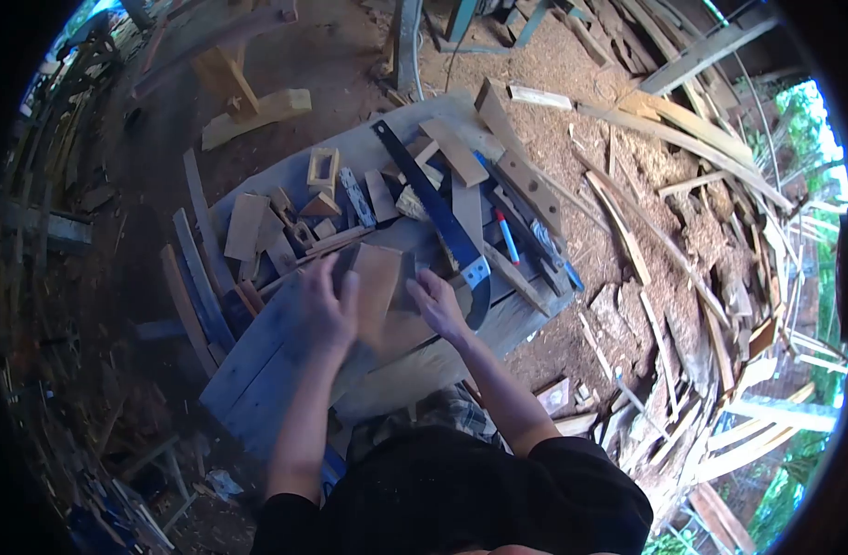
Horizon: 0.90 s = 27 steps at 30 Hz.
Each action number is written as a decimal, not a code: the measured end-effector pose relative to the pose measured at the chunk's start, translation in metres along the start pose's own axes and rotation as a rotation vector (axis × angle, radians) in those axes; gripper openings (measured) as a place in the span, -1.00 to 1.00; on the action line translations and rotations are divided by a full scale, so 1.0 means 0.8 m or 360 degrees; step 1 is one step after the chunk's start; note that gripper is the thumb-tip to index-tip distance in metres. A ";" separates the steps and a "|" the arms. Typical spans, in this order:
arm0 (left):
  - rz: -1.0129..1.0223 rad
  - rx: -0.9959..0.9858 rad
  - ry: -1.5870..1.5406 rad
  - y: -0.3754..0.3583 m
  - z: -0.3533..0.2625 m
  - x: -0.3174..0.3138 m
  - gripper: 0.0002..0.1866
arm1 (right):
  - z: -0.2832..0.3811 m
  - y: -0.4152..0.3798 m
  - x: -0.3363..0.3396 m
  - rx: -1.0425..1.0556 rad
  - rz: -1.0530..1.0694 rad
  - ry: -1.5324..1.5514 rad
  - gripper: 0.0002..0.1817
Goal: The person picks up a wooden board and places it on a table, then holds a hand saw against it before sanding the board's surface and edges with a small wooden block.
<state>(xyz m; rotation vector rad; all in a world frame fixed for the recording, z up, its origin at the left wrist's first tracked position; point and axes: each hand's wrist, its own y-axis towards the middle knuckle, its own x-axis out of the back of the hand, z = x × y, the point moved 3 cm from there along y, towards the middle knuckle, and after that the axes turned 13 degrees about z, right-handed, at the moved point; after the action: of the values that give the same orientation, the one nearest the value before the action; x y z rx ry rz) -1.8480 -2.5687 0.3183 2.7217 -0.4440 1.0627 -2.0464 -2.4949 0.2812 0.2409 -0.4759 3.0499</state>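
Observation:
A brown wooden block [377, 279], smeared by motion, sits between my two hands above the front of the plank bench [257, 361]. Beside the block's left side is my left hand [329, 301], blurred, with its fingers and thumb apart. My right hand [439, 305] is at the block's right side, fingers curled in. A dark strip shows at those fingertips; I cannot make out whether it is part of the block or a separate thing. Right of my right hand lies a handsaw [430, 199] with a dark blade, its handle end toward me.
Wood offcuts [248, 227], a small wooden frame [323, 167] and a red-and-blue marker [507, 239] lie on the bench. A long piece with holes [529, 190] is at its right edge. Long boards [202, 277] lean at the left. Shavings and slabs [664, 231] cover the ground at right.

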 end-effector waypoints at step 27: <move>0.0418 0.1264 -0.2568 -0.046 -0.049 -0.161 -0.33 | -0.052 0.389 0.203 0.0856 0.0179 -0.2344 -0.53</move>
<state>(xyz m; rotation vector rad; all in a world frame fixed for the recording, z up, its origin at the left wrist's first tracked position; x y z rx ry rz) -1.9497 -2.4968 0.2563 3.6042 -0.6001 -1.5629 -2.2346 -2.7749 0.1746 2.4646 0.3874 2.3854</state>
